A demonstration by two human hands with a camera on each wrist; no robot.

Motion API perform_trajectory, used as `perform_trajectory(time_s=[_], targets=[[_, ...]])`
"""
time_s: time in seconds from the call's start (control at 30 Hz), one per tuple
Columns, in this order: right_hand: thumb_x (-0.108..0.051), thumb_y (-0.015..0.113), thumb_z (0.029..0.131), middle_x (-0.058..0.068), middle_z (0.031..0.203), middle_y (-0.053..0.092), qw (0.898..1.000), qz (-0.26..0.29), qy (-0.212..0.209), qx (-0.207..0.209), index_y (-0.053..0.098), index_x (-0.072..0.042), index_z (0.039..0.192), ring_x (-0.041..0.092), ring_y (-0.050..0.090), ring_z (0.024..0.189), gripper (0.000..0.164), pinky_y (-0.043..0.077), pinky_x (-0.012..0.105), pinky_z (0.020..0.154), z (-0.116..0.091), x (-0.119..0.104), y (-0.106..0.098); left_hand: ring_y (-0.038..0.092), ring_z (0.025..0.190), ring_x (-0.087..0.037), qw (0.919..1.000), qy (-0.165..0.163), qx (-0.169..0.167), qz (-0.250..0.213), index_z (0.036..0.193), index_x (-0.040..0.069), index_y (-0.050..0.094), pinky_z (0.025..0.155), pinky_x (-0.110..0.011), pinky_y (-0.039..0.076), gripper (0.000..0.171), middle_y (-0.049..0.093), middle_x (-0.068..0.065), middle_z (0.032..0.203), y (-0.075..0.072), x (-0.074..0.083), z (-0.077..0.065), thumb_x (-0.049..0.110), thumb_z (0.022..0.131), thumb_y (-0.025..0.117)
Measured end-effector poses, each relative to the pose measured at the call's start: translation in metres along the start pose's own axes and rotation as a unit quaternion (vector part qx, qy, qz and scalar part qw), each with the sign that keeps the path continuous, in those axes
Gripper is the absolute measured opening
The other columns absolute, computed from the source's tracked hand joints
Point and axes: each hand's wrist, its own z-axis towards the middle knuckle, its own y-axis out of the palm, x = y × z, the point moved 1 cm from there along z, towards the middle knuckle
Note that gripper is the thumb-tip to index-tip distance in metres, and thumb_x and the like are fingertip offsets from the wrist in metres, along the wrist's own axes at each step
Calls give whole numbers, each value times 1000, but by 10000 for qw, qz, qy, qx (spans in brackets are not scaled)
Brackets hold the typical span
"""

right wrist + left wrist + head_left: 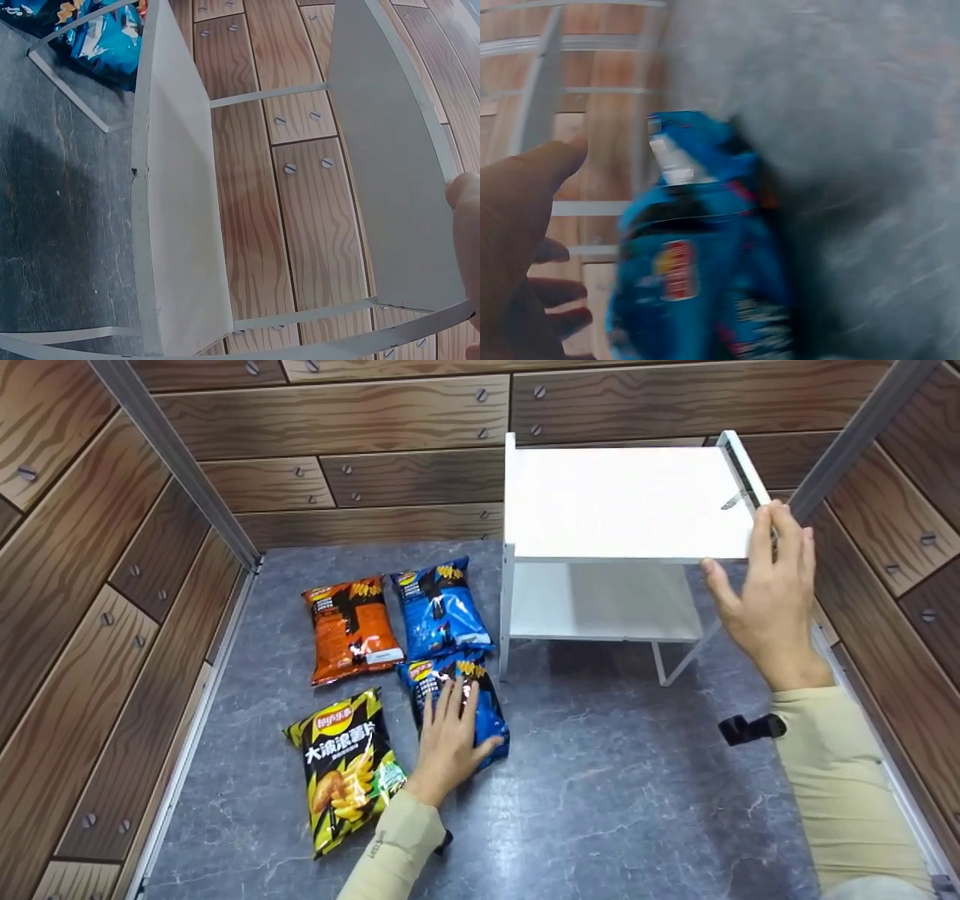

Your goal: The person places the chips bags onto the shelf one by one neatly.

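Observation:
On the floor, my left hand [448, 735] lies over the nearer blue chip bag [491, 720], fingers spread; in the left wrist view that bag [705, 255] stands beside the hand, blurred. My right hand [772, 592] holds the front right corner of a white two-tier shelf [622, 502]. Its fingers lie over the side rail and its thumb is at the top board's front edge. From the right wrist, only a bit of the thumb [465, 217] shows against the shelf's board [390, 172]. Another blue chip bag [442, 611] lies just behind the first.
An orange chip bag [352, 630] lies left of the blue ones, with a black and yellow chip bag [349, 776] in front of it. Wood-patterned walls [360, 420] enclose the grey marbled floor [600, 810]. The shelf's lower board [600, 600] sits above a thin metal leg [675, 664].

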Motion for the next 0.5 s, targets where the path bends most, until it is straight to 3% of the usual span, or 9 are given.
perform_trajectory(time_s=[0.13, 0.27, 0.5], targets=[[-36, 58, 96, 28, 155, 30, 10000, -7, 7, -51, 28, 7, 152, 41, 27, 147, 77, 6, 51, 126, 1, -1, 1, 23, 151, -38, 9987, -281, -352, 237, 157, 11, 28, 118, -67, 19, 114, 24, -21, 163, 15, -3, -8, 68, 70, 76], [-37, 57, 97, 28, 155, 29, 10000, -11, 56, -71, 27, 7, 153, 40, 26, 148, 77, 6, 51, 126, 0, -2, -1, 19, 152, -38, 9972, -311, -434, 531, 158, 13, 25, 117, -70, 17, 129, 20, -21, 164, 23, -3, -11, 74, 58, 79], [-38, 56, 97, 27, 156, 29, 9999, -37, 90, -93, 27, 6, 153, 39, 25, 148, 77, 6, 50, 126, 0, -1, -2, 20, 152, -38, 9947, -294, -360, 921, 159, 14, 24, 116, -70, 19, 127, 19, -20, 164, 29, 0, -14, 69, 60, 82]])
